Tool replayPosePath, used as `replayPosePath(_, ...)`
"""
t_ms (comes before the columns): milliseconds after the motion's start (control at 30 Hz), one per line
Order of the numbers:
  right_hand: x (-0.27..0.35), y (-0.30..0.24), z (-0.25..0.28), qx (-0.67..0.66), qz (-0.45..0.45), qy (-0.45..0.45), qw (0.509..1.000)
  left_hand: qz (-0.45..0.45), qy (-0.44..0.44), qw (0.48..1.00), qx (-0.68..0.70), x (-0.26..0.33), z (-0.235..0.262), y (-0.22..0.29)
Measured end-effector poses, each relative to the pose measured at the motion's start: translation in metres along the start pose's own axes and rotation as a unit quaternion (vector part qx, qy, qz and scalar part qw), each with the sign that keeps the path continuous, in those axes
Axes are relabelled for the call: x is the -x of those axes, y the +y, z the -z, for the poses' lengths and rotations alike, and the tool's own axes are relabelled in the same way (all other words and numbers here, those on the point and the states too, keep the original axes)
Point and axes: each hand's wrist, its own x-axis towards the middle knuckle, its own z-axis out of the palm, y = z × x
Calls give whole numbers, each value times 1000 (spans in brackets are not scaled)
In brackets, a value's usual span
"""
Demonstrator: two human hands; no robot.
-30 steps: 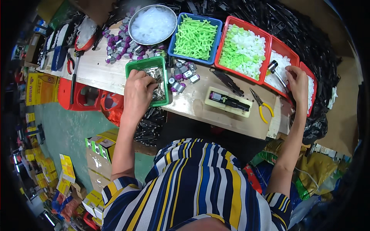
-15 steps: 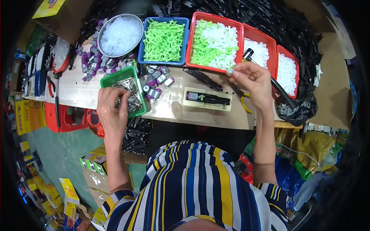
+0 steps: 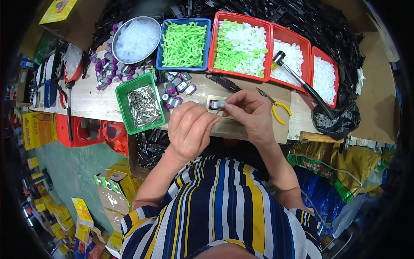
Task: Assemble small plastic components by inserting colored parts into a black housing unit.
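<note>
While both hands met over the worktop (image 3: 99,103), right fingers (image 3: 228,105) pinched a small part (image 3: 222,104); left hand (image 3: 189,129) curled shut, assembly unfinished.

Left hand (image 3: 190,129) against right hand (image 3: 250,114), fingertips pinched

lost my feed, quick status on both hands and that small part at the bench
Left hand and right hand together at mid-bench. Right fingertips pinch a small pale part; left grip hidden. Green tray of metal clips just left, nothing between.
</note>
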Motion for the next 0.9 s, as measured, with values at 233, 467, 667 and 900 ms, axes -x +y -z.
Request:
replayPosePath(233, 4, -1, -5, -1, 15, -18, 1000, -5, -5, 1000, -3, 4, -2, -3)
replayPosePath(467, 5, 1, -8, 20, 22, -6, 1000, -17, -4, 1000, -17, 7, -3, -6)
replayPosePath(667, 13, 2, -17, 93, 95, -3, 991, 39, 4, 999, 35, 3, -4, -6)
replayPosePath(900, 13, -2, 0, 35, 62, -3, 997, 416, -42, 744, 520, 10, -10, -12)
